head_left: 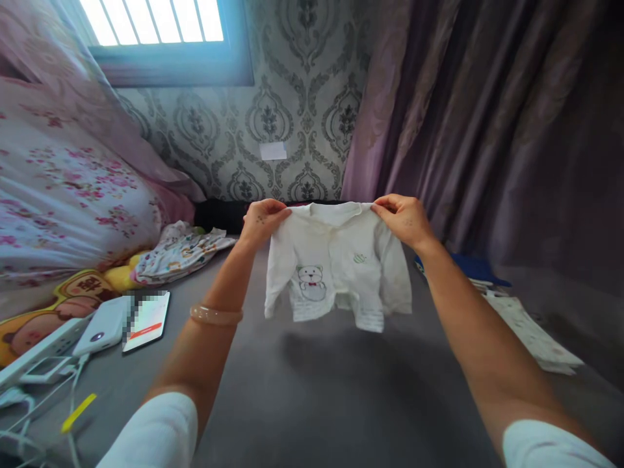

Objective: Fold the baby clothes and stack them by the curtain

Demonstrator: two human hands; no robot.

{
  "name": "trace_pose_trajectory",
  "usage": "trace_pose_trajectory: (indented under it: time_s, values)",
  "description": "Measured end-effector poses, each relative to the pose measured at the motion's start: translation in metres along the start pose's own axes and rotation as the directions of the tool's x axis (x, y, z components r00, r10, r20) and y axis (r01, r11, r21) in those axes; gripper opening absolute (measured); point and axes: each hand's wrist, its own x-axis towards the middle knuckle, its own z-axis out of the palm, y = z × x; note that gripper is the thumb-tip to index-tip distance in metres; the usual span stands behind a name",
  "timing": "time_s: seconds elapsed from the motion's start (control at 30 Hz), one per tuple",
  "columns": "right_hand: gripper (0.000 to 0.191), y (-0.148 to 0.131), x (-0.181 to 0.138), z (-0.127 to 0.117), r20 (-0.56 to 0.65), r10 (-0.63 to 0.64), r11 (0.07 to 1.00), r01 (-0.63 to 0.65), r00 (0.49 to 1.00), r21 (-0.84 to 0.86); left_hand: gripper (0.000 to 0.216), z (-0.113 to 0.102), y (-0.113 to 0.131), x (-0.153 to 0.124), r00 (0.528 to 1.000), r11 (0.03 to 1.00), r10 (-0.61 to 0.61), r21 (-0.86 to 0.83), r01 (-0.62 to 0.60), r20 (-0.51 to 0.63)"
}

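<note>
A small white baby shirt (pixel 336 266) with a bear print on its front hangs in the air above a grey bed surface (pixel 316 390). My left hand (pixel 263 218) pinches its left shoulder. My right hand (pixel 402 218) pinches its right shoulder. Both arms are stretched forward, and the shirt is spread between them with its sleeves dangling. A pinkish bangle (pixel 216 315) sits on my left wrist.
At the left lie a flowered quilt (pixel 63 188), a printed baby garment (pixel 180 253), a phone (pixel 146 320), a white power bank (pixel 100 328) and cables. At the right lie a blue item (pixel 475 268) and light folded cloth (pixel 533 335). Purple curtains (pixel 487 117) hang behind.
</note>
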Motion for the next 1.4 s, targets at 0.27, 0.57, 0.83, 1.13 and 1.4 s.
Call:
trace_pose_trajectory:
  time_s: [0.27, 0.57, 0.83, 1.13, 1.4]
  values:
    - [0.036, -0.026, -0.012, -0.027, 0.341, 0.175, 0.893, -0.295, 0.924, 0.341, 0.027, -0.036, 0.017, -0.007, 0.906, 0.944, -0.114, -0.240, 0.227, 0.408]
    - [0.037, -0.012, -0.008, -0.008, 0.267, 0.180, 0.932, -0.251, 0.947, 0.262, 0.027, -0.018, -0.008, 0.002, 0.937, 0.958, -0.213, -0.130, 0.256, 0.276]
    - [0.030, -0.012, -0.004, -0.002, -0.013, 0.050, 0.972, -0.046, 0.999, 0.229, 0.032, -0.016, -0.001, -0.003, 0.994, 0.985, 0.023, -0.170, -0.006, 0.103]
    - [0.028, 0.002, 0.004, 0.010, -0.084, -0.065, 0.998, 0.064, 0.994, -0.013, 0.021, -0.001, -0.023, 0.012, 0.987, 0.986, 0.164, 0.041, -0.163, -0.002]
    - [0.029, -0.020, -0.013, 0.007, -0.201, -0.188, 0.920, 0.100, 0.961, -0.380, 0.020, 0.008, -0.011, -0.006, 0.918, 0.828, 0.393, 0.456, -0.326, -0.059]
